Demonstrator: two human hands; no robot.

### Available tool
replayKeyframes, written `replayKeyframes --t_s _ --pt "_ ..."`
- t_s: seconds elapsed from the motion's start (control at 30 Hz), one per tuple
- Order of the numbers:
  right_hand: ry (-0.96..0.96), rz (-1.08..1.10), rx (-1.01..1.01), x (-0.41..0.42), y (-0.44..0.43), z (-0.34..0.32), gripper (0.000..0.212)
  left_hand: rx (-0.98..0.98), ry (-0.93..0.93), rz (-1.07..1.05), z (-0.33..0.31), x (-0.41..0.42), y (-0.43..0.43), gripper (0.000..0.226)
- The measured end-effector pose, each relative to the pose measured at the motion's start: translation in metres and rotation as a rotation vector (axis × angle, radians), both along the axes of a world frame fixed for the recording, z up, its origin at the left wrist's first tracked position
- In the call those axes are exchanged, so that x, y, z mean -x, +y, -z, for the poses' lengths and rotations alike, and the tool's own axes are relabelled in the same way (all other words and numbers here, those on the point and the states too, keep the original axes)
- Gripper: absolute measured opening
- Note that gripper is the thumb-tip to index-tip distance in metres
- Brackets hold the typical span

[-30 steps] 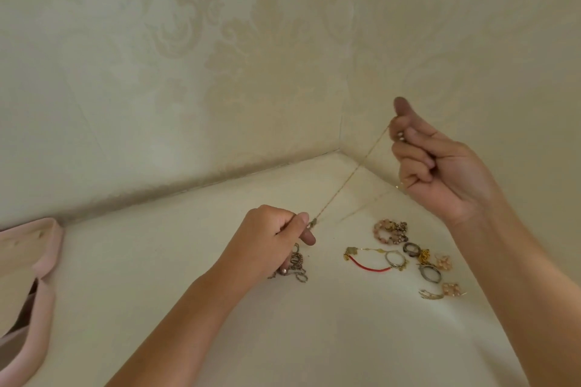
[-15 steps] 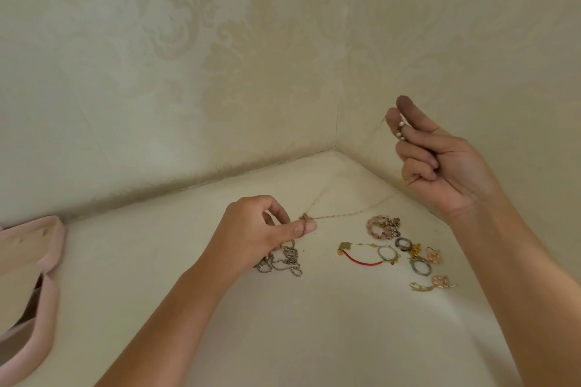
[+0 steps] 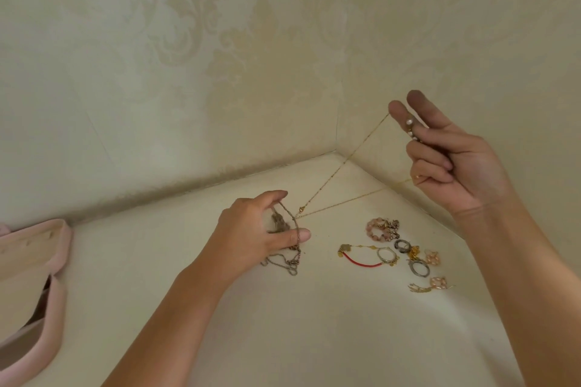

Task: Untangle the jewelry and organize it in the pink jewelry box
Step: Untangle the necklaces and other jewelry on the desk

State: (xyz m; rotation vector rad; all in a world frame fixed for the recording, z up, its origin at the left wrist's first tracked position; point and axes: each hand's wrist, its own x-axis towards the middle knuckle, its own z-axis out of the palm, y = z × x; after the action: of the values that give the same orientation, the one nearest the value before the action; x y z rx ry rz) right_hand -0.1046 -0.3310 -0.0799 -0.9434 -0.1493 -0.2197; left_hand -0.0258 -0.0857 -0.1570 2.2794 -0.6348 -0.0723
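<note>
At the far left the pink jewelry box [image 3: 59,248] stood open on the pale surface [image 3: 314,324], well apart from all the jewelry, and nothing I could see lay in it yet. The left hand [image 3: 251,239] was closed around a grey chain [image 3: 284,256]: thumb and fingers gripped a loop of it, while the rest lay bunched on the surface under the hand. From a point just beside this hand a thin gold chain [image 3: 342,163] rose in two tight strands to the right hand [image 3: 452,160], which was lifted near the wall. That hand pinched the pearl end [image 3: 410,122] between thumb and the two upper fingers, and the lower fingers were curled on the second strand. Below it, a beaded bracelet [image 3: 382,229], a red cord bracelet [image 3: 361,262] and some rings [image 3: 418,269] lay loose. In my judgement the gold chain seemed to be caught at the grey one, though the meeting point was too small to read. A harder pull could tighten the knot or break the fine links. If the pinch slipped, the chain could fall back among the loose pieces and tangle again.
</note>
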Motion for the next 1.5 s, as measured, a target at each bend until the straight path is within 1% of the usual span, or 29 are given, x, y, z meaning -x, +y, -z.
replayKeyframes --t_s 0.07,0.17,0.27,0.3,0.37,0.5,0.57,0.6,0.67,0.7,0.77,0.8,0.83,0.87,0.93,1.0,1.03,1.07,1.17,1.3,1.33,1.37,1.4,1.43,1.47,1.5 --pt "-0.052 -0.046 0.034 0.003 -0.001 -0.002 0.033 -0.066 -0.049 -0.068 -0.002 -0.002 0.001 0.082" --pt "-0.078 -0.075 0.135 0.01 0.001 -0.008 0.032 -0.039 -0.117 -0.181 -0.002 -0.011 0.006 0.078" --pt "-0.013 -0.062 0.35 0.02 0.005 -0.012 0.035 0.0 -0.135 -0.325 0.005 -0.025 0.013 0.063" --pt "0.021 -0.059 0.457 0.023 0.006 -0.013 0.038 0.004 -0.129 -0.373 0.007 -0.029 0.016 0.062" --pt "0.101 -0.029 0.727 0.029 0.008 -0.019 0.04 0.002 -0.091 -0.452 0.01 -0.034 0.021 0.069" --pt "0.33 0.014 1.388 0.037 0.02 -0.037 0.038 0.033 -0.029 -0.58 0.007 -0.039 0.033 0.073" --pt "0.49 -0.006 1.724 0.04 0.028 -0.041 0.034 0.037 -0.001 -0.62 0.007 -0.039 0.039 0.074" --pt "0.562 -0.016 1.858 0.043 0.031 -0.042 0.03 0.037 0.016 -0.635 0.007 -0.039 0.042 0.076" --pt "0.651 -0.001 2.029 0.049 0.034 -0.043 0.015 0.035 0.072 -0.666 0.007 -0.04 0.047 0.081" --pt "0.668 0.021 2.069 0.053 0.036 -0.044 0.02 0.033 0.098 -0.688 0.007 -0.041 0.051 0.084" --pt "0.69 0.06 2.09 0.06 0.034 -0.046 0.055 0.03 0.154 -0.724 0.006 -0.046 0.057 0.091" --pt "0.682 0.08 2.11 0.063 0.032 -0.046 0.073 0.034 0.175 -0.732 0.003 -0.047 0.06 0.099" --pt "0.668 0.095 2.132 0.066 0.031 -0.046 0.086 0.04 0.203 -0.734 0.001 -0.049 0.062 0.105" --pt "0.655 0.108 2.144 0.068 0.031 -0.044 0.096 0.043 0.234 -0.731 -0.002 -0.05 0.064 0.107" --pt "0.617 0.107 2.145 0.071 0.032 -0.035 0.112 0.04 0.271 -0.732 -0.005 -0.054 0.066 0.098" --pt "0.592 0.084 2.148 0.075 0.035 -0.021 0.123 -0.038 0.284 -0.695 -0.005 -0.061 0.07 0.1" --pt "0.58 0.067 2.149 0.077 0.037 -0.014 0.127 -0.1 0.275 -0.665 -0.003 -0.066 0.074 0.102" --pt "0.573 0.05 2.14 0.08 0.038 -0.006 0.13 -0.164 0.27 -0.643 -0.001 -0.071 0.078 0.098" --pt "0.556 0.011 2.09 0.088 0.04 0.014 0.133 -0.286 0.238 -0.604 0.001 -0.08 0.089 0.068" --pt "0.483 -0.007 2.043 0.095 0.039 0.03 0.132 -0.574 0.191 -0.49 -0.016 -0.058 0.088 0.045" --pt "0.462 -0.004 2.02 0.096 0.039 0.032 0.132 -0.644 0.156 -0.462 -0.022 -0.048 0.084 0.039" --pt "0.448 0.0 2.002 0.097 0.039 0.032 0.132 -0.668 0.084 -0.421 -0.026 -0.039 0.078 0.034" --pt "0.436 0.004 1.995 0.099 0.039 0.032 0.133 -0.622 -0.004 -0.344 -0.03 -0.028 0.069 0.031" --pt "0.422 0.008 1.998 0.1 0.039 0.032 0.133 -0.51 -0.08 -0.228 -0.031 -0.015 0.058 0.029" --pt "0.409 0.012 2.003 0.101 0.04 0.032 0.133 -0.357 -0.108 -0.079 -0.032 0.0 0.045 0.027" --pt "0.397 0.022 2.006 0.101 0.04 0.032 0.133 -0.227 -0.093 0.075 -0.034 0.017 0.031 0.027"
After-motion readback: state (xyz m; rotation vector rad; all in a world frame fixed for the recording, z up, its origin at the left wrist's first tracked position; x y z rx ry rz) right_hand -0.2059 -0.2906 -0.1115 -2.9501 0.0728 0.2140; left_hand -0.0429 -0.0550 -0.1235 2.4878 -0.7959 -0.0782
